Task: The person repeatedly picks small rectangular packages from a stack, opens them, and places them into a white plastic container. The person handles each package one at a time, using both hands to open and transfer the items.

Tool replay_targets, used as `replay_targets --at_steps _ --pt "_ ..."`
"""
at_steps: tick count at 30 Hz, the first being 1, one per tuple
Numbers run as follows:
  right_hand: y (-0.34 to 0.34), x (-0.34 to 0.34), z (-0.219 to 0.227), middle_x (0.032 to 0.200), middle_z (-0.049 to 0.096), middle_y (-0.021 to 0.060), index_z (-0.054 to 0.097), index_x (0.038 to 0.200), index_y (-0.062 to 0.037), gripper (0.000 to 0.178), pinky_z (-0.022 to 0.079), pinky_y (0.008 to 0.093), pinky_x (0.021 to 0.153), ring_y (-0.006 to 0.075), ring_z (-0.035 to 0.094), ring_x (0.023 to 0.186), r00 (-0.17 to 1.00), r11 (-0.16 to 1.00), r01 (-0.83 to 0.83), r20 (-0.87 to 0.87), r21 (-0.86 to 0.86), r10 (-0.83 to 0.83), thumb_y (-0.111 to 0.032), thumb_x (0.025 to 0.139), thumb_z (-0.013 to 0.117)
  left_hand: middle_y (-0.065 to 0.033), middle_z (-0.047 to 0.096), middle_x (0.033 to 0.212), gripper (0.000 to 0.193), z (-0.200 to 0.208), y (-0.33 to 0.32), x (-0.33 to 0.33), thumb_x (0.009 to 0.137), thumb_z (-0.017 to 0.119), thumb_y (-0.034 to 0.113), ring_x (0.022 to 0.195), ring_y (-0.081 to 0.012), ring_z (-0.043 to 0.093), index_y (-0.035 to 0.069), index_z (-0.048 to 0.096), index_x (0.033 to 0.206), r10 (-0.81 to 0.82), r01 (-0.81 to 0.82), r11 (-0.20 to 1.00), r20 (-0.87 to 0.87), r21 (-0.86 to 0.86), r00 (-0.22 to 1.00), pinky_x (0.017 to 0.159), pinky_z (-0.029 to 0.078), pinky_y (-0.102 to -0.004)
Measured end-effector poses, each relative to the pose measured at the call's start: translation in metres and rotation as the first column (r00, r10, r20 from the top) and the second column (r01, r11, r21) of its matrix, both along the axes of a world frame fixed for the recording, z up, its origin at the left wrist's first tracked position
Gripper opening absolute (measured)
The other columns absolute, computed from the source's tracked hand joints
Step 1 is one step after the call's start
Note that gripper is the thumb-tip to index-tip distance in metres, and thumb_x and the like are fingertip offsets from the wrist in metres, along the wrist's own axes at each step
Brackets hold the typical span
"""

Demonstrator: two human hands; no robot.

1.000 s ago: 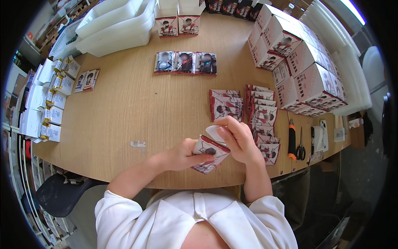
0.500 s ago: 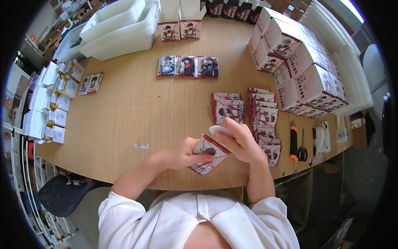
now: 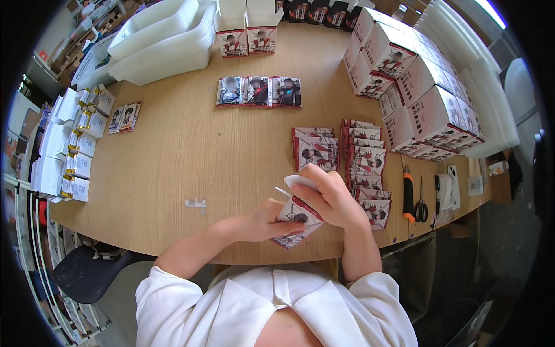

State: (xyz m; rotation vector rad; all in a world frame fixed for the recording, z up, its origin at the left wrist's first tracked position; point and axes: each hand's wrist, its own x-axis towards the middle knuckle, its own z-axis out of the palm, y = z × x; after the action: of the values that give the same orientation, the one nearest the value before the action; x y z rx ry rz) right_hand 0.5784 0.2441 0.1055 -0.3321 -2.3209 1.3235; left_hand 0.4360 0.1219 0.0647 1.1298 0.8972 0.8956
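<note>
Left hand, closed, clamps a red-and-white packet under its thumb; beside it, the right hand, fingers curled, pinches a rounded white piece. Just beyond the left hand, a thin white sliver now juts out, unseen half a second ago, suggesting work at the packet's upper edge.

Shirt: plain white, soft cloth with loose folds
Collar: white, open at the neck, two broad flaps ending in points
Placket: narrow vertical white strip between the collar's points
Left sleeve: white, full, creased, ending near the elbow
Right sleeve: white, equally roomy, bunched near the elbow
Left forearm, right forearm: bare below the sleeves
Left hand, right hand: bare
</note>
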Motion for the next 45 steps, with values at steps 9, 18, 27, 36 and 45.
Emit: replay_targets --at_steps 9,18,27,36,45 --pt "-0.006 -0.001 0.018 0.066 0.053 0.0066 0.049 0.085 -0.0034 0.014 0.039 0.0272 0.048 0.0151 0.052 0.053 0.924 0.938 0.323 -0.257 0.124 -0.284 -0.011 0.089 0.059 -0.0117 0.068 0.094 0.027 0.018 -0.003 0.01 0.088 0.063 0.017 0.087 -0.0209 0.066 -0.002 0.06 0.108 -0.036 0.136 0.98 -0.544 0.144 0.838 0.074 0.051 -0.03" --pt "-0.011 -0.017 -0.017 0.079 0.065 0.0188 0.051 0.091 -0.0026 0.022 0.05 0.043 0.061 0.0359 0.064 0.072 0.876 0.977 0.01 0.47 0.212 -0.11 -0.024 0.092 0.054 -0.0258 0.058 0.111 0.048 0.029 -0.009 -0.083 0.093 0.048 0.035 0.093 -0.0346 0.064 0.0 0.046 0.127 0.293 -0.333 0.942 0.586 -0.043 0.755 0.079 0.054 -0.047" --pt "-0.028 -0.026 -0.028 0.062 0.06 0.0149 0.052 0.09 -0.0024 0.03 0.047 0.0438 0.052 0.0333 0.062 0.058 0.829 0.874 -0.03 0.501 0.485 -0.25 -0.032 0.089 0.058 -0.0167 0.047 0.13 0.072 0.019 -0.003 -0.093 0.09 0.053 0.051 0.113 -0.028 0.054 0.004 0.033 0.14 0.324 -0.471 0.881 0.659 0.051 0.678 0.102 0.038 -0.0532" --pt "-0.013 -0.023 -0.028 0.064 0.054 0.0021 0.057 0.1 -0.0004 0.019 0.037 0.021 0.047 0.0058 0.048 0.054 0.927 0.936 0.339 -0.138 -0.091 -0.349 0.001 0.083 0.064 -0.0097 0.053 0.124 0.082 0.022 0.002 -0.073 0.06 0.084 0.004 0.116 -0.0277 0.053 0.008 0.044 0.132 0.744 -0.366 0.518 -0.196 0.773 0.639 0.102 0.04 -0.0419" --pt "-0.022 -0.025 -0.016 0.087 0.052 0.0056 0.07 0.096 -0.0058 0.025 0.043 0.0232 0.05 0.0118 0.055 0.065 0.914 0.956 0.264 -0.348 0.126 -0.207 0.006 0.074 0.07 -0.0081 0.054 0.122 0.068 0.013 0.008 -0.067 0.063 0.081 0.011 0.117 -0.0291 0.053 0.009 0.051 0.123 0.773 -0.186 0.495 -0.331 0.849 0.542 0.106 0.033 -0.0539"
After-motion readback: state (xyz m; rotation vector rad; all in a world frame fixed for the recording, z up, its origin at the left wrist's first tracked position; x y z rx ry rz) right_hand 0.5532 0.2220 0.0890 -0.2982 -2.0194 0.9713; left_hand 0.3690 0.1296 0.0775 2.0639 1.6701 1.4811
